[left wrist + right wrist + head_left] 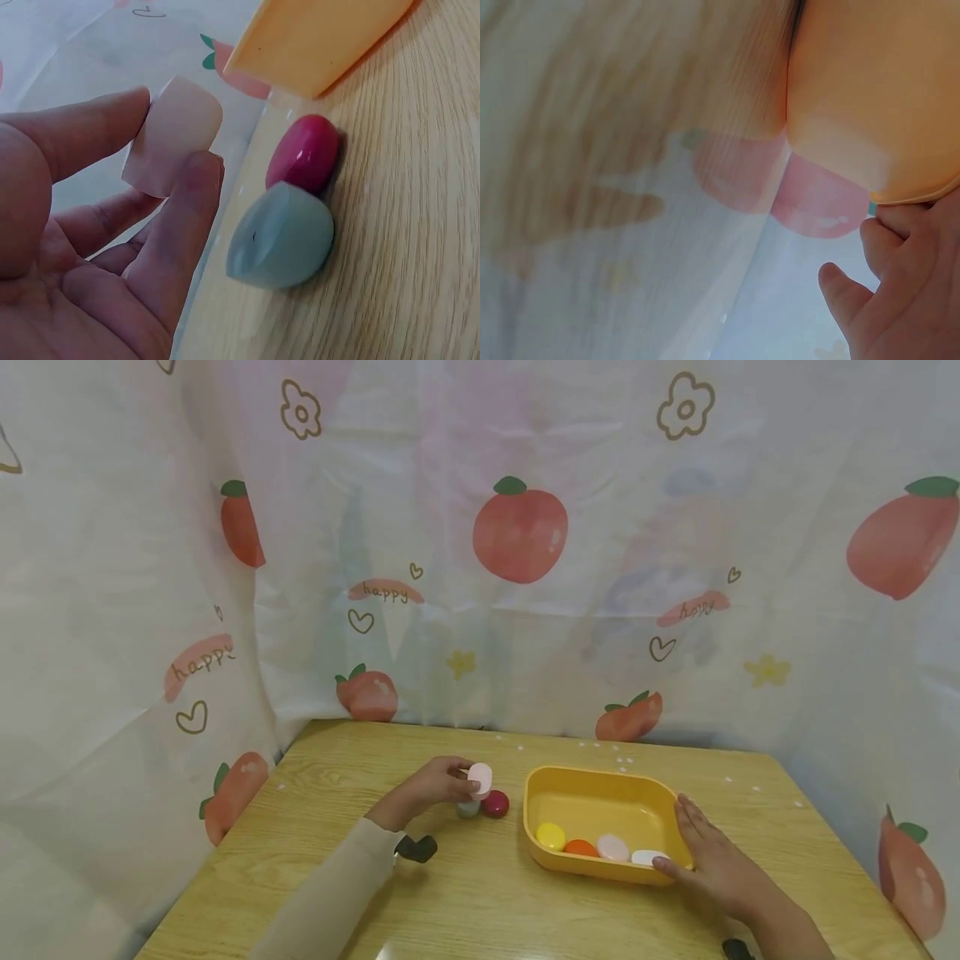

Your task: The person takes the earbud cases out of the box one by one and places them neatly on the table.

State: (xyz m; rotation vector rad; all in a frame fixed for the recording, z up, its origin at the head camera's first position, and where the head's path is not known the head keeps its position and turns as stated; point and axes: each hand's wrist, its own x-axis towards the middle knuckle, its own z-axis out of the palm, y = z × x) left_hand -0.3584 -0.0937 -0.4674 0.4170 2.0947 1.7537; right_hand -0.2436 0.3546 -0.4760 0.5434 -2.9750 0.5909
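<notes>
My left hand [442,781] pinches a pale pink rounded block [176,135] between thumb and fingers, raised above the table. Just below and beside it, a dark pink rounded block [496,804] and a pale blue-green block [281,236] lie touching or nearly touching on the wood; the blue-green one has a dark spot on its flat face. My right hand [720,860] rests along the right end of a yellow tray [600,772], fingers extended outside, thumb over the near rim. Inside lie yellow [551,837], orange [581,848], light pink [612,847] and white [647,857] pieces.
The wooden table [315,793] ends at a white curtain [450,635] printed with fruit, which surrounds its back and sides. Small white specks [622,764] dot the far part of the tabletop. A dark strap end [416,848] sticks out at the left wrist.
</notes>
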